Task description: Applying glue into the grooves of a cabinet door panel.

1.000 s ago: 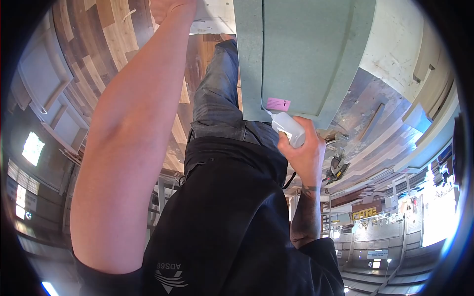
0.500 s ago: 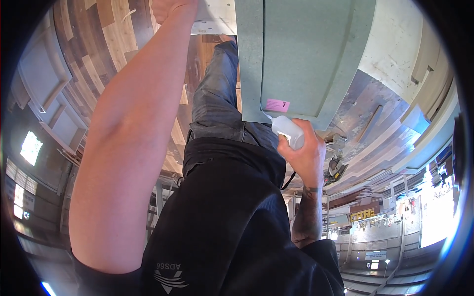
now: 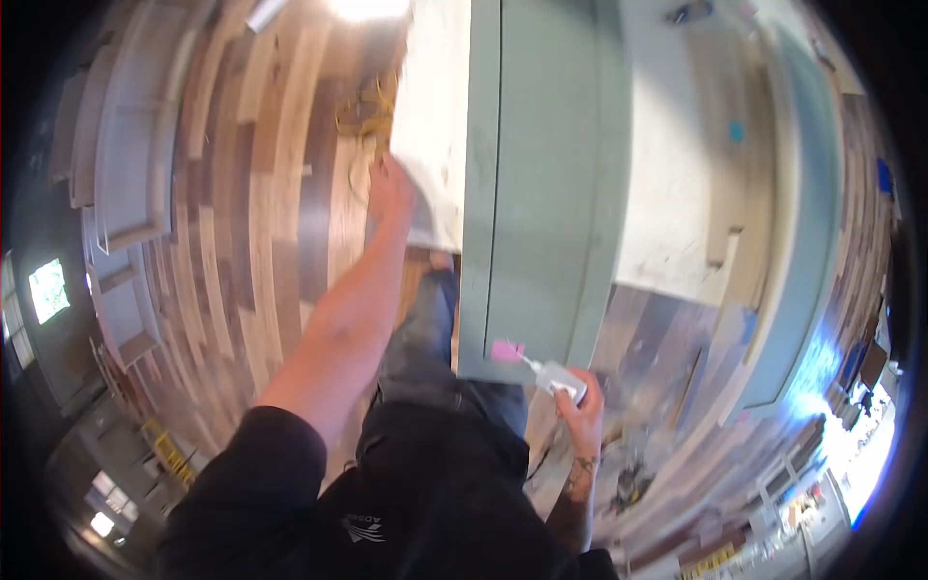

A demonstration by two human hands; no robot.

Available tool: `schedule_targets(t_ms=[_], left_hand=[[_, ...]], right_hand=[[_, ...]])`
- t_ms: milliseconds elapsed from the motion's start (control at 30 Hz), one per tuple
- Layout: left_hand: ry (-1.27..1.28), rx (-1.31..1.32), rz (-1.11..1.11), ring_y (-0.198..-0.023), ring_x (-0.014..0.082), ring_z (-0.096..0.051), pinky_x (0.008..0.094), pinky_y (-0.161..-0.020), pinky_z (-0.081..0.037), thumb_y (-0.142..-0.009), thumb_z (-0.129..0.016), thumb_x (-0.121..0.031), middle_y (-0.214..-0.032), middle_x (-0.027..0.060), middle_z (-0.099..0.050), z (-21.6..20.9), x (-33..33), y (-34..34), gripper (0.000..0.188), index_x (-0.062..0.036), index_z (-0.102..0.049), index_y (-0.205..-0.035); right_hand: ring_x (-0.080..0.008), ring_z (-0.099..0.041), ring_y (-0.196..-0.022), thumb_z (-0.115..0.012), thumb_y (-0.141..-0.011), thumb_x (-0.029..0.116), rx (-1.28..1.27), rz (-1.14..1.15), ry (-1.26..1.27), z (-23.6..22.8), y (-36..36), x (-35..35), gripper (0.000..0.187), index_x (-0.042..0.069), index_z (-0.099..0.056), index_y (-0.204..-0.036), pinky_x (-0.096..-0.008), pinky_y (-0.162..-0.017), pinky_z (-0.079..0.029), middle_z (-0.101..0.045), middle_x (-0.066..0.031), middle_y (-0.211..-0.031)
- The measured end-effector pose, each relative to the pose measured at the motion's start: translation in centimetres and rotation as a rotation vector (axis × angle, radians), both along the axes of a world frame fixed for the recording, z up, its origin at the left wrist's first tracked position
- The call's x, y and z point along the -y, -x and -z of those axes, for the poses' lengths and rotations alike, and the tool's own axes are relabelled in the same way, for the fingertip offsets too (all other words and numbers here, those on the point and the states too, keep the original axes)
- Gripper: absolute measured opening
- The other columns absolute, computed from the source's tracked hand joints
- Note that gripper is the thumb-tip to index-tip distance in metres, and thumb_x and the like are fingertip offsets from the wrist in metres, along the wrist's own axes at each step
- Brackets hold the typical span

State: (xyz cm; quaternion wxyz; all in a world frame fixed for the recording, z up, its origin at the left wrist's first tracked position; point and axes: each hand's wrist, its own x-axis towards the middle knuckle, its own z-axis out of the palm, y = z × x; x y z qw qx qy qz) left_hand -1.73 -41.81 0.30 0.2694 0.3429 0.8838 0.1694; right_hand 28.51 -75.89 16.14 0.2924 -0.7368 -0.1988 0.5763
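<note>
My right hand is closed around a translucent white squeeze bottle with a narrow tip. The bottle lies tilted, its tip pointing left over the near end of a long grey-green panel. A pink label sits on the panel close to the tip. Along the panel's left side runs a dark groove. My left hand is stretched forward beside the left edge of a white worktop. Its fingers look curled together, and whatever they might hold is hidden.
A yellow cord or hose lies on the wood-plank floor beyond my left hand. White cabinet frames stand at the far left. Another green panel lies on the right. Tools sit on the floor near my right arm.
The view has tipped forward, showing more of the panel and floor ahead. My left hand now shows fully beside the worktop edge. The bottle stays in my right hand near the label.
</note>
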Motion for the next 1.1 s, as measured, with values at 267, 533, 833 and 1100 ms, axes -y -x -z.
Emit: schedule_targets(t_ms=[267,533,833,1100], left_hand=[[-0.286,0.069,0.519,-0.126,0.0437,-0.052,0.0493,-0.107,-0.042,-0.099,-0.059,-0.035,-0.134,0.0283,-0.053,-5.6,10.6,0.0,0.062,-0.0027,-0.042,-0.148],[0.083,0.569,0.153,-0.103,0.0273,-0.063,0.0398,-0.092,-0.049,-0.105,-0.051,-0.038,-0.115,0.0171,-0.064,-3.8,17.8,-3.1,0.043,0.0005,-0.053,-0.125],[0.786,1.19,0.356,-0.101,0.0201,-0.067,0.0363,-0.086,-0.053,-0.106,-0.047,-0.052,-0.107,0.0049,-0.071,-2.6,12.3,2.5,0.048,-0.0105,-0.064,-0.122],[0.088,0.892,0.533,-0.07,0.0131,-0.064,0.0307,-0.063,-0.051,-0.106,-0.051,-0.034,-0.076,0.0053,-0.069,-4.9,-7.9,5.7,0.035,-0.0062,-0.071,-0.111]], right_hand=[[-0.0243,-0.067,-0.092,-0.066,-0.088,0.001,-0.536,0.464,-0.321,2.0,-1.8,3.6,0.057,0.003,-0.043,-0.14,-0.0376,-0.082,-0.057,-0.063,-0.0145,-0.115],[-0.0314,-0.062,-0.116,-0.079,-0.085,0.008,-0.405,0.475,-0.428,3.2,-1.7,0.3,0.071,0.004,-0.041,-0.146,-0.0457,-0.098,-0.054,-0.057,-0.0136,-0.133],[-0.0347,-0.056,-0.128,-0.083,-0.08,0.006,-0.305,0.626,-0.365,1.4,5.1,0.0,0.084,0.006,-0.037,-0.151,-0.0499,-0.102,-0.05,-0.051,-0.0108,-0.142],[-0.0339,-0.056,-0.126,-0.086,-0.08,0.017,-0.354,0.776,-0.476,1.3,10.0,-10.2,0.085,0.008,-0.038,-0.15,-0.0529,-0.101,-0.046,-0.059,-0.0129,-0.132]])
